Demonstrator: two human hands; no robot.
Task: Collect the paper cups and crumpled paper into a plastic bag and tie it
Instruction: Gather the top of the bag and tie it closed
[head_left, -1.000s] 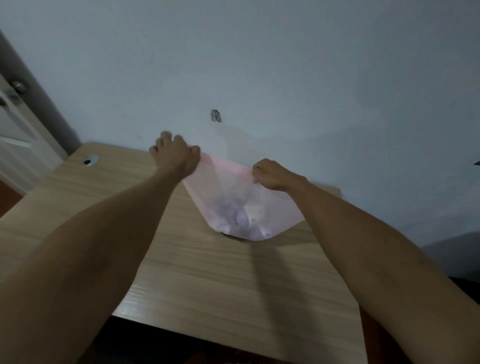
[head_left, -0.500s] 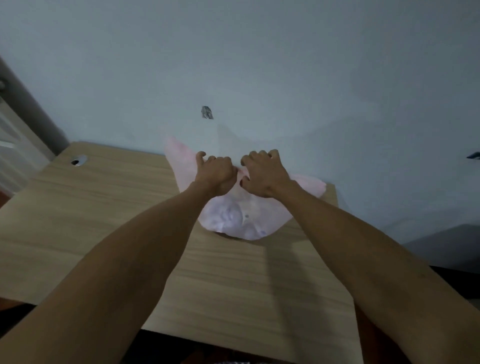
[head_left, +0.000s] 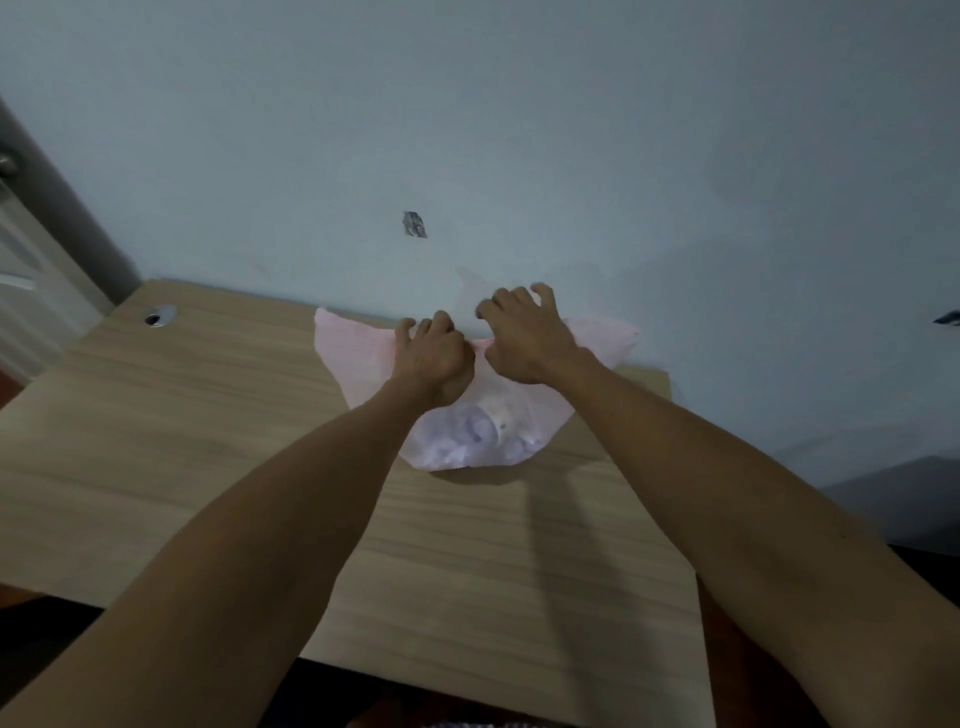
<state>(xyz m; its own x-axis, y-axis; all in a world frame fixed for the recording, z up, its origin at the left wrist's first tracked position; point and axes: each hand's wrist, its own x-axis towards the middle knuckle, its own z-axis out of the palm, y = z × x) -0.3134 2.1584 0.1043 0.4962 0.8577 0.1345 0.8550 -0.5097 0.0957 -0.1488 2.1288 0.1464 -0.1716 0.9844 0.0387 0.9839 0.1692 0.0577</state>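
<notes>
A thin pink plastic bag (head_left: 467, 447) sits on the far part of the wooden table (head_left: 218, 447), near the wall. Pale rounded shapes, cups or crumpled paper, show blurred through its bulging bottom. My left hand (head_left: 434, 361) and my right hand (head_left: 524, 338) meet over the middle of the bag's top, fingers curled into the gathered plastic. A loose flap of the bag sticks out on each side, one to the left (head_left: 343, 343) and one to the right (head_left: 608, 338). A pale sliver of plastic rises behind my right fingers.
The table butts against a pale wall (head_left: 519, 130) with a small dark mark (head_left: 414, 225). A round metal cable hole (head_left: 160, 315) sits at the table's far left corner. A door with a knob (head_left: 6, 165) stands at the left edge.
My hands came together from the bag's two top corners to its middle, bunching the top. The released corners now splay out left and right, and my right fingers have lifted slightly.
</notes>
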